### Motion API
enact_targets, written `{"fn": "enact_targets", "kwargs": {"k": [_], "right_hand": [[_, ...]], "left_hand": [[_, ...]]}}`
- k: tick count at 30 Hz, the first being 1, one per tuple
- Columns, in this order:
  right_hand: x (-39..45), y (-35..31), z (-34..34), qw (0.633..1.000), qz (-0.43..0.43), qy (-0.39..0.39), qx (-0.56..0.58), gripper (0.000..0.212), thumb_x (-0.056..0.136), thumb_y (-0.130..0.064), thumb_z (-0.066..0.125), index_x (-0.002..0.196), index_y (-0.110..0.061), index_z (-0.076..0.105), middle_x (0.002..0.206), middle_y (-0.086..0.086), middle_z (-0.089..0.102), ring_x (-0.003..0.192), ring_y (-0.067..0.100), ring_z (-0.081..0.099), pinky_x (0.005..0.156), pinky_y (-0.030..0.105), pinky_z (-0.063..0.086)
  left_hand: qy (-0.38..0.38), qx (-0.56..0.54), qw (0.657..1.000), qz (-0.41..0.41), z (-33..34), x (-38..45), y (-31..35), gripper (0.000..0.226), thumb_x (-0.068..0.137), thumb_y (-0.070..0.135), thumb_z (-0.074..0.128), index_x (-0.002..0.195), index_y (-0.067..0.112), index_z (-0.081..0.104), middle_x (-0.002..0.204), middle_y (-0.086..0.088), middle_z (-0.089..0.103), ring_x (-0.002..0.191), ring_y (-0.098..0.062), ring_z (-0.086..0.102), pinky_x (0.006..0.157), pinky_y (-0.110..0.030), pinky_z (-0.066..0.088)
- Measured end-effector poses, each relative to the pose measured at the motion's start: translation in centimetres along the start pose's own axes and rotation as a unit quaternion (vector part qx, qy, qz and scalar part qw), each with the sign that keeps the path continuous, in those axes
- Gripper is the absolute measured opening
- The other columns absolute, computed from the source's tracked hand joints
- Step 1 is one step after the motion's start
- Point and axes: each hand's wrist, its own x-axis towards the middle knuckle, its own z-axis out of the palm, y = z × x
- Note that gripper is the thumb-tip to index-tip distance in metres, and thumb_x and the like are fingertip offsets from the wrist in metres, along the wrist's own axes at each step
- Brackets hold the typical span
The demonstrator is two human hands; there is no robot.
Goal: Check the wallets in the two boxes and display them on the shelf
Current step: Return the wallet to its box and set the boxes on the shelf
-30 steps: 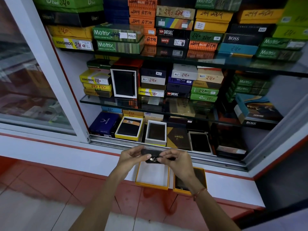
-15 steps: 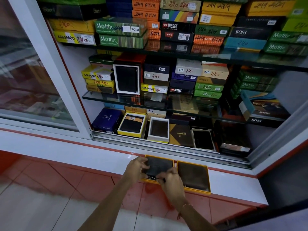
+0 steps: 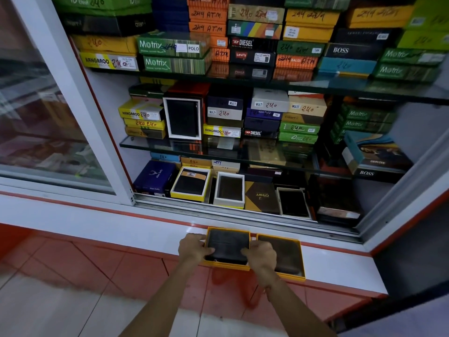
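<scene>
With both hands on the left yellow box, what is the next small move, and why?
Probably lift the left yellow box toward the bottom shelf. Both the left hand and right hand grip its sides, and the dark wallet already lies flat inside, apparently checked.

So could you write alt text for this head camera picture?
Two bare hands, left hand and right hand, press a dark leather wallet into an open yellow cardboard box on a white ledge, beside a second boxed brown wallet; stacked wallet boxes fill glass shelves behind.
</scene>
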Motion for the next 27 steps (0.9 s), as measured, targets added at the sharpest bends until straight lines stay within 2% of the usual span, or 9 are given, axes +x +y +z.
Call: {"fn": "enact_targets", "kwargs": {"k": [4,6,11,15,19,22,23,25,27], "right_hand": [[0.1,-1.9,-1.7,0.989,0.036,-0.028,0.14,0.03,0.066,-0.013,0.082,0.094,-0.007,0.073,0.091,0.009,0.071,0.084,0.022,0.065,0.085,0.036,0.056],[-0.3,-4.0,-2.6,0.987,0.005,-0.03,0.157,0.032,0.061,-0.013,0.086,0.09,-0.012,0.07,0.095,0.005,0.071,0.088,0.02,0.065,0.086,0.039,0.056],[-0.6,-10.6,-6.5,0.973,-0.102,0.031,0.203,0.051,0.06,-0.013,0.086,0.107,-0.017,0.067,0.103,-0.001,0.069,0.1,0.017,0.064,0.091,0.039,0.055],[0.9,-16.2,-9.6,0.946,-0.185,0.054,0.262,0.058,0.062,0.0,0.083,0.115,-0.016,0.063,0.106,0.002,0.069,0.099,0.018,0.066,0.092,0.042,0.055],[4.8,-20.2,-10.8,0.947,-0.208,0.098,0.226,0.072,0.063,-0.002,0.083,0.128,-0.014,0.054,0.118,0.005,0.066,0.103,0.021,0.065,0.094,0.046,0.054],[7.3,-21.5,-9.6,0.949,-0.223,0.124,0.188,0.067,0.066,-0.001,0.081,0.126,-0.018,0.057,0.122,0.004,0.065,0.105,0.019,0.064,0.093,0.042,0.055],[8.0,-21.7,-9.0,0.947,-0.232,0.131,0.181,0.065,0.067,0.0,0.08,0.125,-0.018,0.057,0.123,0.005,0.064,0.105,0.019,0.064,0.093,0.038,0.054],[9.2,-21.9,-8.3,0.94,-0.261,0.136,0.173,0.061,0.068,0.004,0.078,0.123,-0.016,0.059,0.122,0.006,0.062,0.105,0.018,0.062,0.092,0.031,0.053],[10.2,-21.7,-7.8,0.935,-0.283,0.13,0.171,0.059,0.069,0.006,0.076,0.122,-0.013,0.059,0.122,0.006,0.059,0.106,0.019,0.06,0.093,0.034,0.054]], "left_hand": [[0.015,-0.097,0.995,-0.015,-2.5,-0.9,1.5,0.052,0.056,0.012,0.089,0.105,0.006,0.071,0.099,-0.018,0.074,0.086,-0.028,0.071,0.082,-0.04,0.059],[0.038,-0.131,0.99,0.017,-4.1,-1.4,3.3,0.047,0.054,0.01,0.089,0.098,0.004,0.074,0.094,-0.018,0.075,0.084,-0.028,0.071,0.082,-0.046,0.059],[0.068,-0.217,0.97,0.089,-9.1,-0.9,10.4,0.048,0.058,0.005,0.086,0.104,0.006,0.071,0.097,-0.009,0.072,0.089,-0.022,0.069,0.088,-0.039,0.056],[0.082,-0.261,0.946,0.176,-12.3,1.2,16.2,0.048,0.058,0.003,0.085,0.104,0.011,0.071,0.103,-0.01,0.072,0.097,-0.021,0.068,0.09,-0.042,0.055],[0.13,-0.251,0.932,0.228,-11.6,3.8,20.6,0.051,0.064,-0.004,0.08,0.112,0.001,0.065,0.105,-0.01,0.068,0.098,-0.016,0.063,0.087,-0.031,0.055],[0.187,-0.19,0.927,0.265,-9.7,6.3,21.2,0.049,0.07,-0.005,0.075,0.117,0.0,0.062,0.11,-0.015,0.069,0.096,-0.012,0.062,0.068,-0.008,0.053],[0.206,-0.166,0.925,0.273,-9.2,7.2,21.2,0.047,0.072,-0.006,0.073,0.117,0.002,0.063,0.109,-0.013,0.071,0.095,-0.011,0.064,0.068,-0.008,0.054],[0.234,-0.103,0.923,0.288,-8.6,9.1,20.8,0.042,0.076,-0.004,0.069,0.116,0.008,0.063,0.105,-0.011,0.073,0.095,-0.014,0.068,0.078,-0.028,0.06],[0.248,-0.006,0.926,0.284,-8.3,10.5,20.6,0.04,0.079,0.004,0.068,0.117,0.014,0.06,0.1,-0.01,0.074,0.093,-0.02,0.07,0.078,-0.04,0.061]]}}
